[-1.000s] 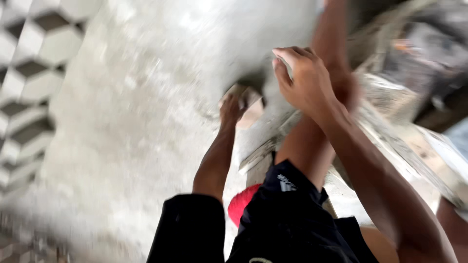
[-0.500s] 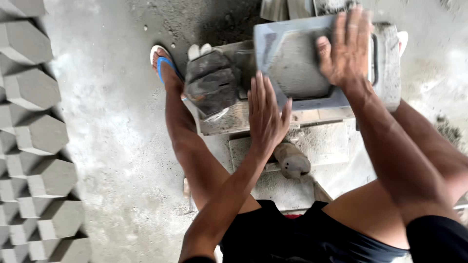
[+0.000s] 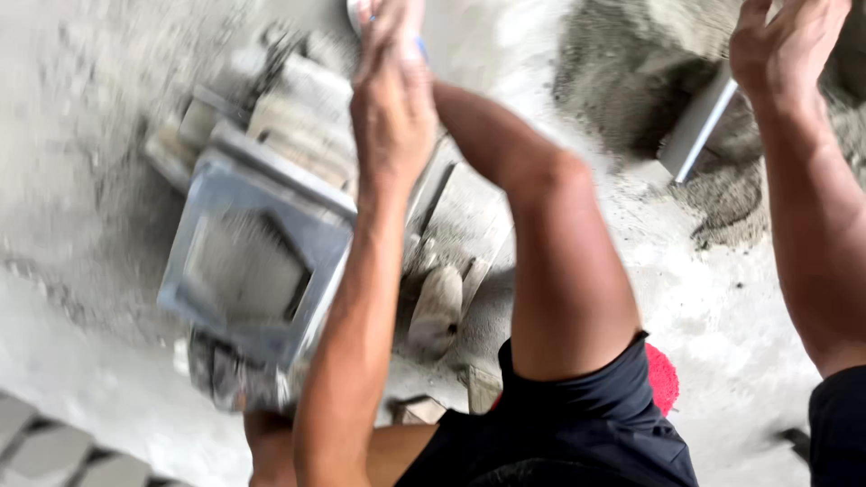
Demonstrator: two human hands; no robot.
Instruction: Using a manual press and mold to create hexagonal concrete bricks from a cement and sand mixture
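I saw a grey square metal mould (image 3: 255,271), holding grey cement mix, tilted on the concrete floor (image 3: 722,307) at my left. My left hand (image 3: 392,99) hovered above it, fingers loosely extended, empty. My right hand (image 3: 783,50) was raised, open, empty, near a metal bar (image 3: 696,133).

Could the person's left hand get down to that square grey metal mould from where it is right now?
Probably yes. The left hand is raised above the mould's far corner with open space beneath it, and nothing covers the mould's top. The right hand is off to the side, near the sand pile.
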